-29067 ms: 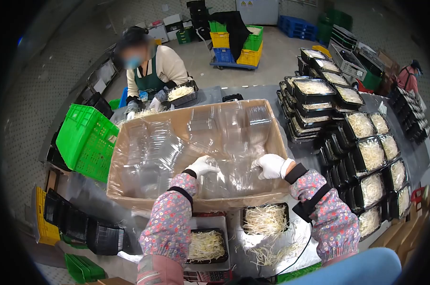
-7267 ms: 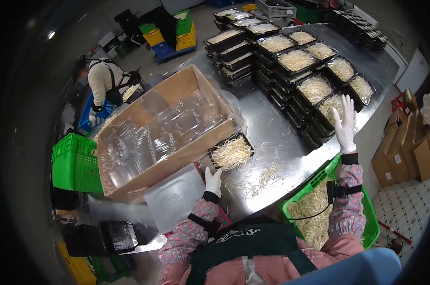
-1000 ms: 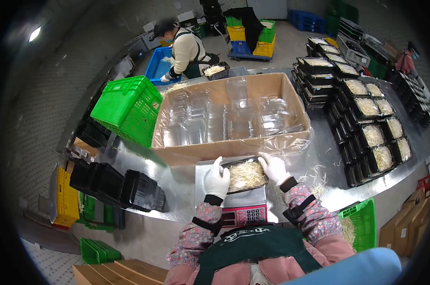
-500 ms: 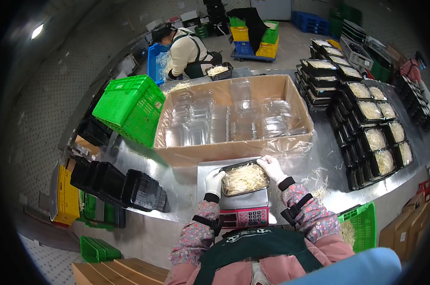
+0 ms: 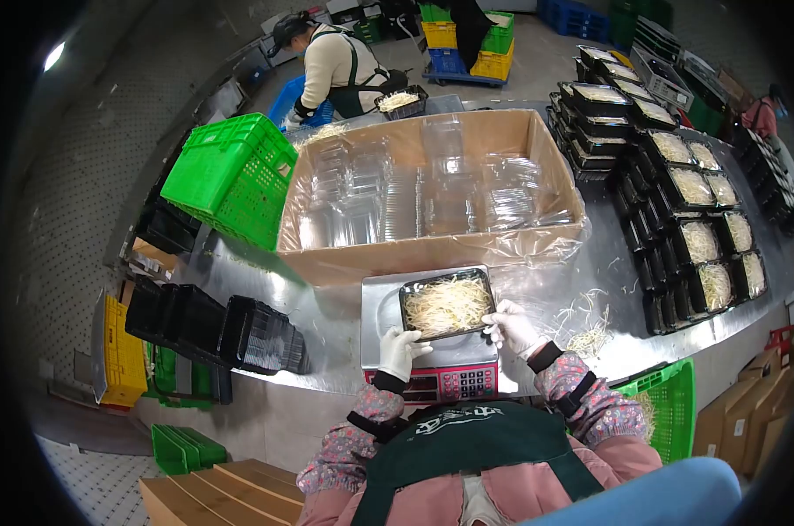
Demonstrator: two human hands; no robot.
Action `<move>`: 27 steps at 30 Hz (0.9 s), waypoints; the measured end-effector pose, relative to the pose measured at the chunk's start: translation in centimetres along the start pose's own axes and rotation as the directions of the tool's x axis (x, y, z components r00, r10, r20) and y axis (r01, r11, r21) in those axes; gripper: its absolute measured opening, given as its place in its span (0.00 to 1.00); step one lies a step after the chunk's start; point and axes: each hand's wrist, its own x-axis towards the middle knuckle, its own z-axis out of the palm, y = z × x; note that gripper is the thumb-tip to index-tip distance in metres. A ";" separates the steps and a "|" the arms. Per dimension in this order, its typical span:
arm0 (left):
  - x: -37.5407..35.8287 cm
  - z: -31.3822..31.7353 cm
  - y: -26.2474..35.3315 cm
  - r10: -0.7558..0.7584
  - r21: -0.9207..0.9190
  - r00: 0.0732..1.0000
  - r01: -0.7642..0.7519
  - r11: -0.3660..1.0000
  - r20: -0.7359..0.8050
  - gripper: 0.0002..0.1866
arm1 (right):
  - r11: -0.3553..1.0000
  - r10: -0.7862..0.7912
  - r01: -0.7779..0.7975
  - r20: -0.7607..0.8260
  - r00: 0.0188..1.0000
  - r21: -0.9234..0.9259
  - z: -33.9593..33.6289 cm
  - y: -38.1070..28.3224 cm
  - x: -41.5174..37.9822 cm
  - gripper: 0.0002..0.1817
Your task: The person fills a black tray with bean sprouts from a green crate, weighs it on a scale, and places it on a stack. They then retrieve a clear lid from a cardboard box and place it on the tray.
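Note:
A black plastic tray of bean sprouts (image 5: 450, 303) rests on the metal plate of a weighing scale (image 5: 381, 307) with a red keypad panel (image 5: 469, 383). My left hand (image 5: 401, 352), in a white glove, is just below the tray's near left corner. Its fingers are apart and point right, and nothing is in them. At the near right corner is my right hand (image 5: 513, 328), also gloved, with its fingers loosely apart. Its fingertips are at the tray's edge; whether they touch it is hard to see.
Behind the scale stands a cardboard box (image 5: 414, 261) of clear lids. A green crate (image 5: 230, 180) tilts at its left, near stacked empty black trays (image 5: 255, 335). Filled sprout trays (image 5: 699, 241) are stacked at right. Loose sprouts (image 5: 590, 329) lie beside the scale. A co-worker (image 5: 340, 70) bends over a blue crate.
Both hands have come off the tray's sides and drawn back toward me to its near corners. The tray now sits slightly farther back on the scale. The co-worker has straightened somewhat.

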 end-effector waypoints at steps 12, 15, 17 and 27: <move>-0.6 1.9 -2.4 -0.334 0.104 0.914 0.318 0.942 0.230 0.33 | -0.330 -0.586 0.521 0.604 0.540 -0.787 11.6 -4.9 5.2 0.25; 1.8 0.6 -3.1 -0.380 0.063 0.867 0.381 0.923 0.322 0.31 | -0.290 -0.401 0.449 0.534 0.745 -0.845 13.0 -3.9 6.1 0.31; 1.0 1.5 -2.0 -0.354 0.185 0.883 0.310 0.933 0.307 0.33 | -0.281 -0.355 0.403 0.484 0.800 -0.871 12.5 -3.7 7.1 0.33; 1.7 2.0 -1.2 -0.266 0.278 0.941 0.203 0.939 0.208 0.28 | 0.426 -0.273 0.332 0.231 0.934 -0.842 -0.5 -5.1 4.7 0.26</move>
